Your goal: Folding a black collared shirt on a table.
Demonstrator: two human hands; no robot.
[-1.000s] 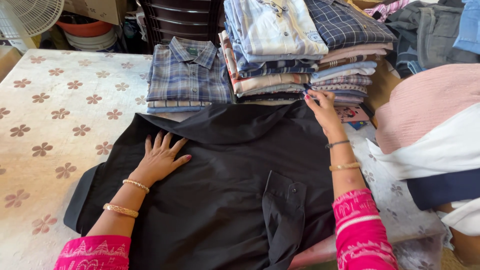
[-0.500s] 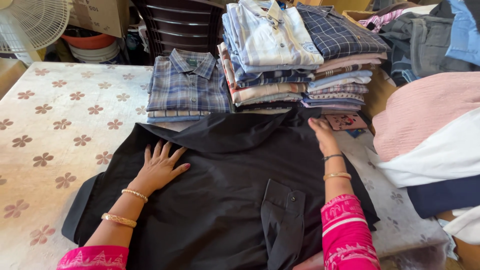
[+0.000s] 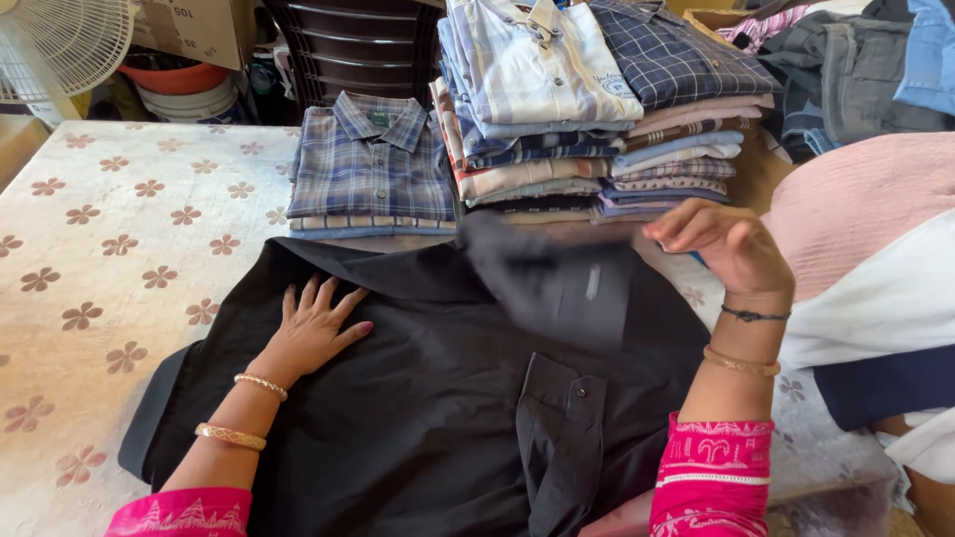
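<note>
So there's a black shirt (image 3: 428,418) spread out flat on the table (image 3: 109,259), filling most of the lower middle of the view, cuffed sleeve (image 3: 562,438) lying down the front toward 6 o'clock. The table has a cream cover with brown flower prints.

The right hand (image 3: 721,244) is up at about 2 o'clock from the shirt's middle, fingers pinched around the shirt's right side, which is lifted off the table and folding inward. That lifted flap (image 3: 557,283) is motion-blurred, so the exact pinch is hard to make out, but it's clearly grasping cloth. The left hand (image 3: 313,328) is at about 10 o'clock, lying flat with fingers spread on the shirt, just pressing it down, not gripping anything. Gold bangles on both wrists, pink sleeves.

Straight past the collar at 12 o'clock sits a folded blue plaid shirt (image 3: 373,159), touching or nearly touching the black one. Just right of it, around 1 o'clock, is a tall stack of folded shirts (image 3: 587,109) in stripes and checks. Over at 3 o'clock there's a heap of pink and white cloth (image 3: 865,229). Far top left, 10 to 11 o'clock, a white fan (image 3: 60,45) and a cardboard box (image 3: 194,30).
</note>
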